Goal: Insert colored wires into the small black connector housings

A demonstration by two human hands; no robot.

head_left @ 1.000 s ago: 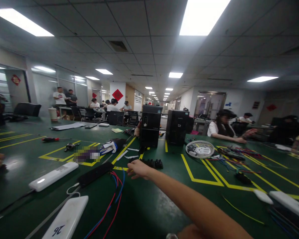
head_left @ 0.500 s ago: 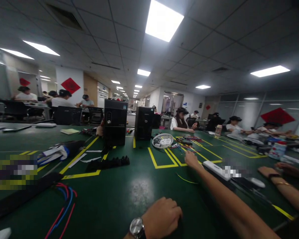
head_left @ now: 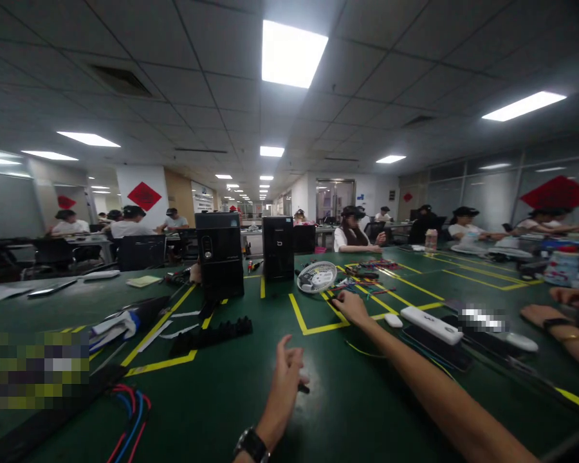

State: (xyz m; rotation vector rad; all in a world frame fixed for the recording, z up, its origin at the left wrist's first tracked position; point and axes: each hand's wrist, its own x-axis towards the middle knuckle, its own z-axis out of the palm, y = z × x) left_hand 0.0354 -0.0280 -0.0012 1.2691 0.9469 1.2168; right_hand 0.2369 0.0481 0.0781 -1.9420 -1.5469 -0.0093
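Note:
My left hand, with a watch on its wrist, is over the near middle of the green table. Its forefinger points forward while the other fingers curl, and a small black piece sticks out beneath them. Farther forward, my right hand has its fingers pinched together by the yellow tape. What sits at the fingertips is dark and too small to name. Just beyond them lies a round white plastic basket with white contents. Bundles of coloured wires spread behind the right hand.
Two black computer towers stand at the back of the table. A black strip, red and blue cables and white gloves are leftward. A white power bank-like bar lies beside my right forearm. Another person's hands rest at the right.
My left hand has lifted and turned from a palm-down fist, showing a small black piece. My right hand has moved left, closer to the basket, and its fingers have drawn together.

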